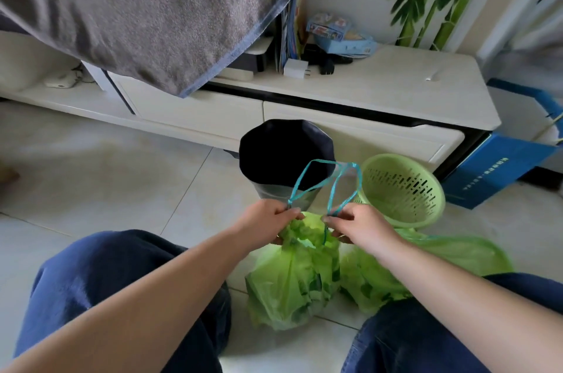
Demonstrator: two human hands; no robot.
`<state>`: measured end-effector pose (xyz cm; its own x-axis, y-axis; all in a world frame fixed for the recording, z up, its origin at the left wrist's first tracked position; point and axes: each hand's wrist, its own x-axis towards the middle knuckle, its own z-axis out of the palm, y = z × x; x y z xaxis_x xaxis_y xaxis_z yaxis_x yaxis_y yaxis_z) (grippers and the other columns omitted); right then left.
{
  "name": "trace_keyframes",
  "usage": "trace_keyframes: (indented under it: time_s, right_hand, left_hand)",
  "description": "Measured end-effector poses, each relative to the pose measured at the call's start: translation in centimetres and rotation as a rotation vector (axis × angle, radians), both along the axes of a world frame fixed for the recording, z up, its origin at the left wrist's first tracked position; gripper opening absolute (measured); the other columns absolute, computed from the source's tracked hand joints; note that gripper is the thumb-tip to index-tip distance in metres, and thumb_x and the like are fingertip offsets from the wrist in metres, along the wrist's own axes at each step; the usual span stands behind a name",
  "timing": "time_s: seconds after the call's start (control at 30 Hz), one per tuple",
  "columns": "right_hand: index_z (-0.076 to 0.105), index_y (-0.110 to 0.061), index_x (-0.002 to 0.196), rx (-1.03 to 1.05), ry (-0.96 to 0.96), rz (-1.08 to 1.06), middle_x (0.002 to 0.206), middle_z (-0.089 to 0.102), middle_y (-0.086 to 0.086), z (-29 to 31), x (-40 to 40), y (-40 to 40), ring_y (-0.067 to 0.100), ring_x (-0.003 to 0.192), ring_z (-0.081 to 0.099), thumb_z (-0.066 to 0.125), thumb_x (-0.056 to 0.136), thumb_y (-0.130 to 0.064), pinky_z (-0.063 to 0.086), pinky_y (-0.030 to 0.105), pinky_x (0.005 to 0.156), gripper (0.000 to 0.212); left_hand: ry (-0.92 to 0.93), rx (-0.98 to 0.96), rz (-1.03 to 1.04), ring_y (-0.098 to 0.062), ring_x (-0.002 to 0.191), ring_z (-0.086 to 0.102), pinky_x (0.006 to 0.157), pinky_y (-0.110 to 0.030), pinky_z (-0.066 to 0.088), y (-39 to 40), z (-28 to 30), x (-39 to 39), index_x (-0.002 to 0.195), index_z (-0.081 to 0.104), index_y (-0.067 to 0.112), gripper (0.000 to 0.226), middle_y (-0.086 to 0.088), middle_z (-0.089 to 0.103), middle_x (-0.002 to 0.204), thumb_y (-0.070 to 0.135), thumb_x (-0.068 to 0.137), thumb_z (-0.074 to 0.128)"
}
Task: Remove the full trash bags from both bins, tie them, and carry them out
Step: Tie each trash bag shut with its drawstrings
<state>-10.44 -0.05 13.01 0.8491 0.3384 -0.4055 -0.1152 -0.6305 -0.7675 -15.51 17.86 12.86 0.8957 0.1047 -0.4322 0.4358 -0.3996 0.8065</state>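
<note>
A full green trash bag [289, 284] stands on the floor tiles between my knees. My left hand [268, 218] pinches its gathered neck and one teal drawstring loop [307, 177]. My right hand [355, 224] pinches the other teal loop [345, 186] at the neck. Both loops stick up in front of the dark bin [283, 153], which has a black liner. A second green bag [426, 263] lies on the floor to the right, partly under my right forearm. The light green slotted bin [402, 189] stands tilted beside the dark bin with nothing seen inside.
A low cream TV cabinet [365, 92] runs behind the bins, with books, a charger and a box on top. A grey towel [146, 6] hangs at upper left. A blue box [499, 168] sits at the right. My knees in blue trousers frame the bags.
</note>
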Motion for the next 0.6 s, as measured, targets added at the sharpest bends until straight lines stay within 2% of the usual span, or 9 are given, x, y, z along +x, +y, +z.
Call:
trace_keyframes:
  time_s: [0.1, 0.13, 0.2, 0.3, 0.37, 0.47, 0.53, 0.6]
  right_hand:
    - [0.065, -0.028, 0.068, -0.023, -0.135, 0.082, 0.066, 0.065, -0.013, 1.5, 1.2, -0.1, -0.007, 0.058, 0.059, 0.068, 0.082, -0.031, 0.044, 0.013, 0.06, 0.014]
    - [0.067, -0.024, 0.07, -0.034, -0.187, 0.096, 0.07, 0.066, -0.011, 1.8, 1.5, -0.3, -0.002, 0.062, 0.059, 0.068, 0.081, -0.032, 0.042, 0.015, 0.059, 0.014]
    - [0.07, -0.02, 0.075, 0.011, -0.231, 0.081, 0.076, 0.069, -0.007, 2.2, 2.0, -0.8, 0.005, 0.07, 0.06, 0.068, 0.081, -0.033, 0.043, 0.022, 0.064, 0.014]
    - [0.068, -0.033, 0.071, 0.154, -0.249, 0.04, 0.075, 0.072, -0.013, 2.9, 2.5, -1.3, -0.003, 0.076, 0.064, 0.068, 0.082, -0.028, 0.047, 0.012, 0.069, 0.012]
    - [0.07, -0.032, 0.072, 0.194, -0.263, 0.049, 0.076, 0.071, -0.016, 3.5, 3.1, -1.6, -0.004, 0.072, 0.064, 0.068, 0.082, -0.026, 0.045, 0.007, 0.065, 0.012]
    - [0.074, -0.022, 0.075, 0.211, -0.268, 0.122, 0.072, 0.07, -0.015, 4.0, 3.9, -1.8, -0.002, 0.068, 0.062, 0.069, 0.082, -0.024, 0.042, 0.006, 0.063, 0.009]
    - [0.074, -0.023, 0.076, 0.211, -0.254, 0.177, 0.07, 0.068, -0.022, 3.9, 4.1, -1.6, -0.005, 0.069, 0.061, 0.07, 0.081, -0.023, 0.04, 0.005, 0.063, 0.006]
    - [0.075, -0.022, 0.079, 0.221, -0.233, 0.199, 0.073, 0.069, -0.021, 3.8, 4.2, -1.2, -0.006, 0.071, 0.06, 0.069, 0.081, -0.023, 0.041, 0.006, 0.066, 0.006]
  left_hand:
    - [-0.186, 0.233, -0.134, -0.013, 0.054, 0.042, 0.053, -0.03, 0.037, 0.6, 1.2, 1.2, 0.092, 0.069, 0.005, 0.032, -0.007, 0.053, 0.066, 0.033, 0.091, 0.054]
    - [-0.251, 0.241, -0.165, -0.012, 0.055, 0.04, 0.054, -0.03, 0.034, 0.8, 1.4, 1.5, 0.092, 0.068, 0.005, 0.029, -0.009, 0.054, 0.068, 0.031, 0.091, 0.054]
    - [-0.296, 0.102, -0.132, -0.012, 0.06, 0.045, 0.057, -0.029, 0.036, 0.5, 1.9, 2.1, 0.091, 0.073, 0.016, 0.022, -0.009, 0.061, 0.073, 0.025, 0.092, 0.052]
    - [-0.259, -0.121, -0.008, -0.015, 0.073, 0.058, 0.07, -0.029, 0.045, -1.2, 2.3, 3.3, 0.081, 0.072, 0.029, 0.028, 0.009, 0.072, 0.073, 0.021, 0.094, 0.048]
    - [-0.177, -0.185, 0.011, -0.017, 0.069, 0.053, 0.067, -0.032, 0.04, -1.8, 2.0, 4.1, 0.072, 0.071, 0.031, 0.033, 0.01, 0.067, 0.061, 0.024, 0.094, 0.048]
    - [-0.035, -0.12, -0.104, -0.014, 0.057, 0.045, 0.058, -0.029, 0.037, -1.7, 1.5, 4.9, 0.059, 0.068, 0.034, 0.04, 0.012, 0.057, 0.048, 0.028, 0.094, 0.049]
    - [0.029, -0.045, -0.19, -0.009, 0.05, 0.04, 0.051, -0.024, 0.034, -1.6, 1.4, 5.0, 0.049, 0.064, 0.037, 0.048, 0.013, 0.053, 0.041, 0.028, 0.093, 0.049]
    - [0.049, -0.023, -0.22, -0.005, 0.044, 0.038, 0.048, -0.02, 0.033, -1.6, 1.7, 5.0, 0.043, 0.06, 0.037, 0.053, 0.013, 0.051, 0.039, 0.028, 0.094, 0.048]
